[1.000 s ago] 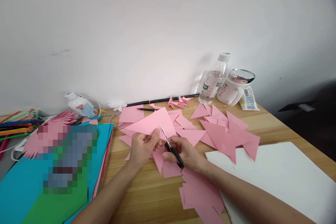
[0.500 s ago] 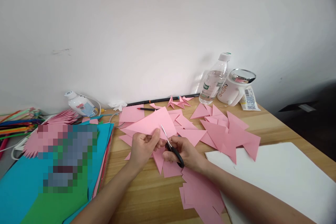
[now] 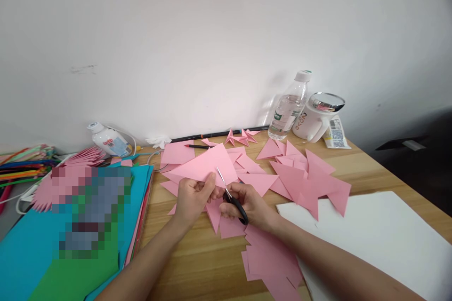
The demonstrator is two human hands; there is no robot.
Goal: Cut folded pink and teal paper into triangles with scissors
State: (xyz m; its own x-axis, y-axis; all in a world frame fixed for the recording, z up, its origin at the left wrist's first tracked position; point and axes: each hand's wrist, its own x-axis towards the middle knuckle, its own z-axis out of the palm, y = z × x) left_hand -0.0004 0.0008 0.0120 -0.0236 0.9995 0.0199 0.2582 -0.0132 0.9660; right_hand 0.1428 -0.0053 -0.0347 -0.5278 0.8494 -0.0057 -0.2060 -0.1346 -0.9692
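My left hand (image 3: pixel 192 197) pinches the near edge of a pink paper sheet (image 3: pixel 203 164), held tilted above the wooden table (image 3: pixel 197 263). My right hand (image 3: pixel 249 204) grips small black-handled scissors (image 3: pixel 231 197); their thin blades point up and left into the sheet's edge, right beside my left thumb. Pink paper triangles (image 3: pixel 303 181) lie spread to the right, and more pink pieces (image 3: pixel 270 261) lie under my right forearm.
A stack of blue and green sheets (image 3: pixel 42 258) fills the left. Behind stand a glue bottle (image 3: pixel 108 141), a water bottle (image 3: pixel 287 108), a white mug (image 3: pixel 316 120) and a pencil (image 3: pixel 197 146). White paper (image 3: pixel 374 235) covers the right; coloured sticks (image 3: pixel 21 169) lie far left.
Almost nothing differs: both hands hold the same grip, and the scissors have crept slightly along the sheet's edge.
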